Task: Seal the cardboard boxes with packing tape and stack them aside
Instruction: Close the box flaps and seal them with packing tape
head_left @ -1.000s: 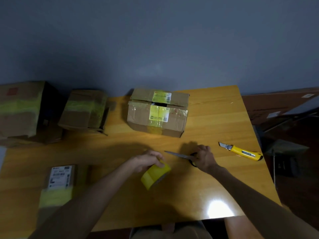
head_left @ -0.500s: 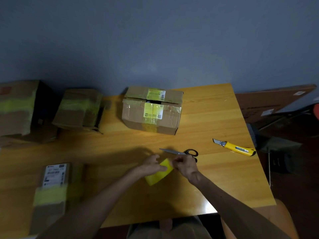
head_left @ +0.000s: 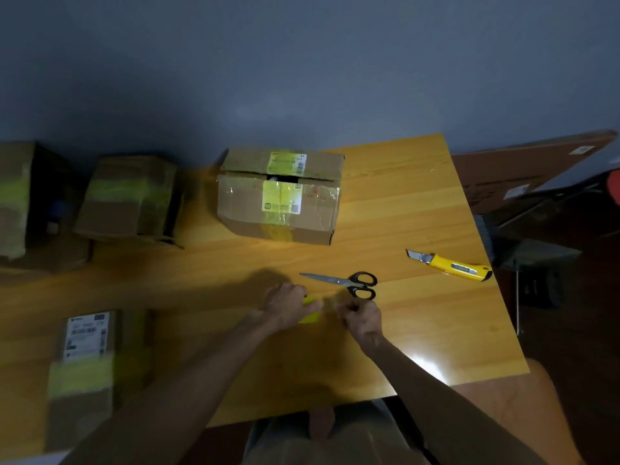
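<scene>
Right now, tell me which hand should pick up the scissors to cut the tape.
Likely right. The right hand pinches the loose tape end just below the scissors, whose black handles lie beside it. The left hand grips the yellow tape roll and sits nearer the blades.

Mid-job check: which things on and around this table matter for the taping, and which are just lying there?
In the job: yellow tape roll, gripped by the left hand, right hand pinching at its end; middle box, top seam gaping; scissors by the hands, likely for cutting.
Lying about: utility knife; three boxes already banded yellow, left; flat cardboard sheet beyond the table.
</scene>
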